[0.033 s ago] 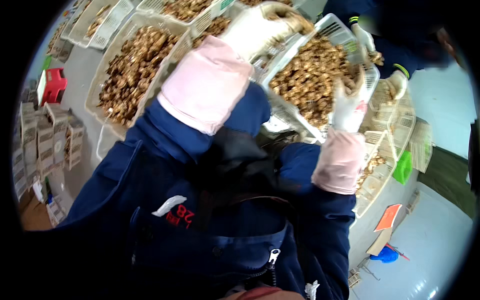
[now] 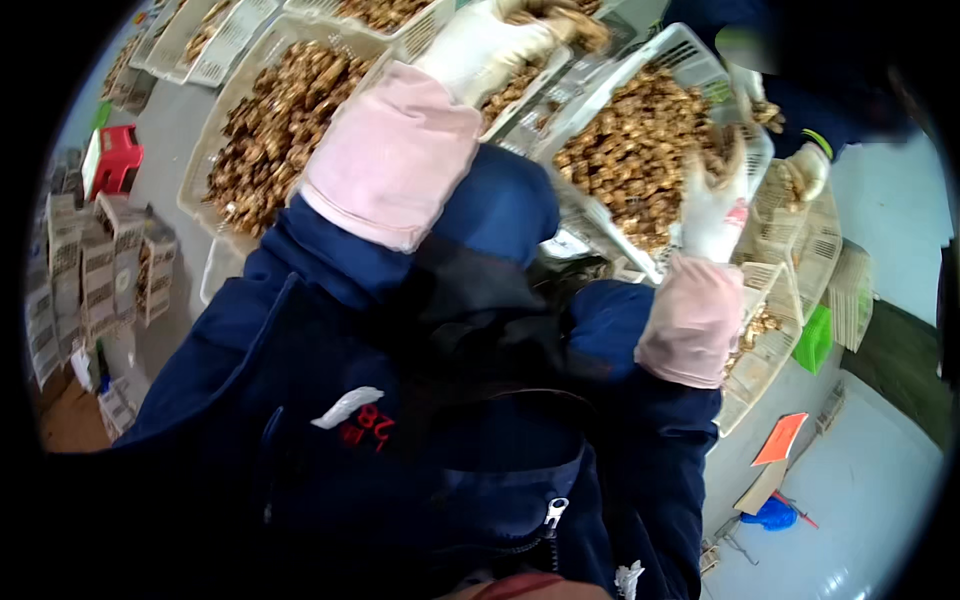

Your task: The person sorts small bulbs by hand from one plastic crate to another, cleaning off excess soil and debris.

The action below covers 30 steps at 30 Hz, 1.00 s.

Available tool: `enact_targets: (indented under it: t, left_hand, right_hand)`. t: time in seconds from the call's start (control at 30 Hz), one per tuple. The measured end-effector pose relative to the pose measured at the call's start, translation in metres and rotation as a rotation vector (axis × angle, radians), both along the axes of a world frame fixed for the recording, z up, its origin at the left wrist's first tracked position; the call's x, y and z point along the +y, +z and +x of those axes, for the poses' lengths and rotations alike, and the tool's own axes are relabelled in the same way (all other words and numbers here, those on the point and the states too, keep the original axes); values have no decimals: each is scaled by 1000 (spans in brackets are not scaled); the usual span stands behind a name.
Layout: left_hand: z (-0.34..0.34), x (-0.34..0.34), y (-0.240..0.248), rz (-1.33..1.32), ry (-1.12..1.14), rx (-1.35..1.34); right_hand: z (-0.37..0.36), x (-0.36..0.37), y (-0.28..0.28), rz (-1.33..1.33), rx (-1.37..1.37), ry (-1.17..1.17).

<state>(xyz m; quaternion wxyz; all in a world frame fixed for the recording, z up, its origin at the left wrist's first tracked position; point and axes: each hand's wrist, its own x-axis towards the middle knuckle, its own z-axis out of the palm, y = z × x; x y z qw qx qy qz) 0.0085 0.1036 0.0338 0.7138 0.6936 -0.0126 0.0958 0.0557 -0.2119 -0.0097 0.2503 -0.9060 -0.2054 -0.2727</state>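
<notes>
My right hand [image 2: 714,205], in a white glove with browned fingertips, reaches over a white crate [image 2: 672,262] heaped with small golden-brown knobbly pieces [image 2: 635,150]. Its fingers are apart and rest at the right side of the heap. My left hand [image 2: 515,40], gloved in white with brown-stained fingers, is raised at the top, left of that crate. Its fingers are bent and close together; what they hold, if anything, cannot be made out. Below it sits a narrower crate with similar brown pieces [image 2: 512,95]. Both forearms wear pink cuffs.
Left stands a larger crate [image 2: 190,185] of brown pieces, with more crates behind. Across from me, a co-worker's gloved hands [image 2: 808,170] are at the crates. Stacked crates [image 2: 65,265] and a red stool [image 2: 118,160] stand far left; a green basket [image 2: 814,338] lies right.
The view has shifted a little, so the crates sit slightly further right. My left hand has moved slightly up and left, over the narrower crate; my right hand stays at the heap.
</notes>
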Motion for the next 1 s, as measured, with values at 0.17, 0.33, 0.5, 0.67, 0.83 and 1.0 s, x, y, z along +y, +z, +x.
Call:
enact_targets:
  t: [0.17,0.33,0.5,0.67,0.83,1.0]
  left_hand:
    - [-89,123,-91,124,88,478]
    - [-127,141,-123,176,225,560]
    - [-103,106,-54,-5,258,264]
    - [-66,5,30,-471,102,44]
    - [-43,-110,-3,-996,-82,308]
    - [-44,-131,-26,-944,-31,506]
  right_hand:
    - [-27,19,11,367,459,140]
    - [-33,16,12,467,536,168]
    - [-21,11,-2,211,466,155]
    - [-17,-5,-10,-7,325,67]
    - [0,-56,-35,-81,394,-104]
    - [22,-116,-68,-186,619,-362]
